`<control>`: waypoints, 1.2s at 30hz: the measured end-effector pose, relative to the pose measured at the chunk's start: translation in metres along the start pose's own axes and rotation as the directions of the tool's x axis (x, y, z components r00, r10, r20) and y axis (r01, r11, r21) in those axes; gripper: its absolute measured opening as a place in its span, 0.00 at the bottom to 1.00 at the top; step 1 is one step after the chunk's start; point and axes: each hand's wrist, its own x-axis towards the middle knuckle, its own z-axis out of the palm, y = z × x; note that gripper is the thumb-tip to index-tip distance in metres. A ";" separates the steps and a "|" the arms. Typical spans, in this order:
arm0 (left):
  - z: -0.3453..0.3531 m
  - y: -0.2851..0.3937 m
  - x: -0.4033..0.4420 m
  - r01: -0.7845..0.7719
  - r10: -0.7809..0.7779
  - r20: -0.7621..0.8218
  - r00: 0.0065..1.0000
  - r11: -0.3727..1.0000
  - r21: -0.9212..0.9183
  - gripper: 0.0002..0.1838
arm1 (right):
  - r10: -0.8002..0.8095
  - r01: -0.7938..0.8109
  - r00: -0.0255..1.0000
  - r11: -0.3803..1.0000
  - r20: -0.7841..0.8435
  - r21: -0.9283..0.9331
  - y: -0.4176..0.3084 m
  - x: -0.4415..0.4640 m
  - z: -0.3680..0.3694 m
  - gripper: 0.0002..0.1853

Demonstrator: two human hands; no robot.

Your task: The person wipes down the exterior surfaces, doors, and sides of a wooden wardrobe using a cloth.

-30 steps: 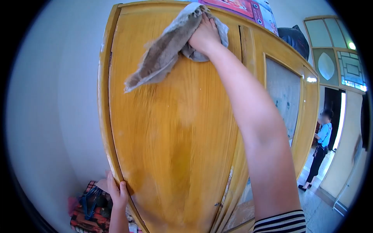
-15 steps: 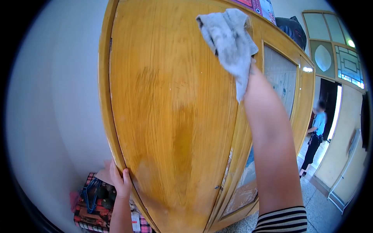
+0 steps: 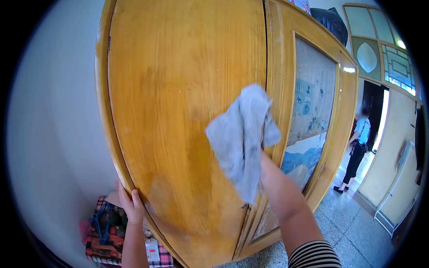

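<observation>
A tall yellow wooden wardrobe fills the middle of the view, its door panel worn and stained in patches. Against this door, at mid-height near its right edge, lies a grey-white cloth. My right hand grips the cloth, which drapes over it and hides most of the fingers. Lower left, my left hand is closed round the wardrobe's left side edge, thumb on the front and the other fingers toward the side. A small keyhole or latch shows just below the cloth.
Glass panes are set in the wardrobe's right part. A dark bag sits on top. Blue hangers lie on a plaid-covered surface at lower left. A person stands by a doorway at right.
My right hand has brought the cloth down and slightly left, from the door's upper right to mid-height. My left hand keeps its hold on the edge. The view has shifted slightly.
</observation>
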 end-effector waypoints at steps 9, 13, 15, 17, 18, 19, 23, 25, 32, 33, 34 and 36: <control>0.001 0.000 0.004 0.004 -0.004 0.002 1.000 1.000 -0.008 0.27 | 0.150 -0.189 0.961 0.969 0.230 0.157 0.000 -0.104 0.028 0.17; 0.002 0.003 0.005 -0.034 0.034 -0.011 0.999 0.999 0.011 0.28 | 0.029 -0.036 0.997 0.995 0.071 0.093 -0.013 -0.002 0.003 0.18; 0.002 -0.002 0.002 -0.038 0.039 -0.024 0.999 0.999 0.035 0.29 | -0.056 0.056 0.998 0.998 -0.011 0.023 -0.023 0.046 -0.006 0.19; 0.003 -0.005 0.003 -0.041 0.043 -0.040 0.998 0.997 0.058 0.29 | -0.115 0.113 0.992 0.993 -0.061 -0.023 -0.034 0.078 -0.012 0.21; 0.003 -0.005 0.002 -0.041 0.042 -0.030 0.999 0.999 0.030 0.29 | -0.119 0.119 0.990 0.993 -0.070 -0.011 -0.037 0.086 -0.013 0.21; 0.002 -0.005 0.003 -0.041 0.041 -0.020 0.999 0.999 0.003 0.29 | -0.094 0.098 0.993 0.994 -0.067 0.052 -0.038 0.087 -0.011 0.22; 0.000 0.004 0.006 -0.013 0.014 0.028 1.000 0.999 -0.044 0.29 | -0.088 0.159 0.962 0.950 0.260 -0.267 -0.031 0.070 -0.007 0.24; 0.001 -0.001 0.002 -0.018 0.018 0.006 1.000 1.000 -0.011 0.29 | -0.006 -0.005 0.989 0.997 0.145 0.074 -0.025 0.071 -0.005 0.24; 0.001 -0.003 0.002 -0.026 0.025 0.002 1.000 0.999 0.037 0.27 | -0.207 0.197 0.978 0.962 -0.031 -0.187 -0.056 0.088 -0.018 0.25; 0.000 -0.002 0.001 -0.022 0.022 0.002 1.000 0.999 0.038 0.27 | 0.085 -0.064 0.995 0.948 -0.054 0.312 -0.051 0.086 -0.010 0.26; 0.000 -0.002 0.001 -0.012 0.012 0.004 1.000 0.999 0.038 0.27 | 0.346 -0.284 0.936 0.632 0.066 0.721 -0.047 0.083 -0.003 0.27; 0.000 -0.002 -0.001 -0.003 0.003 0.000 1.000 0.999 0.035 0.27 | 0.073 -0.066 0.997 0.974 -0.023 0.217 -0.034 0.073 -0.001 0.27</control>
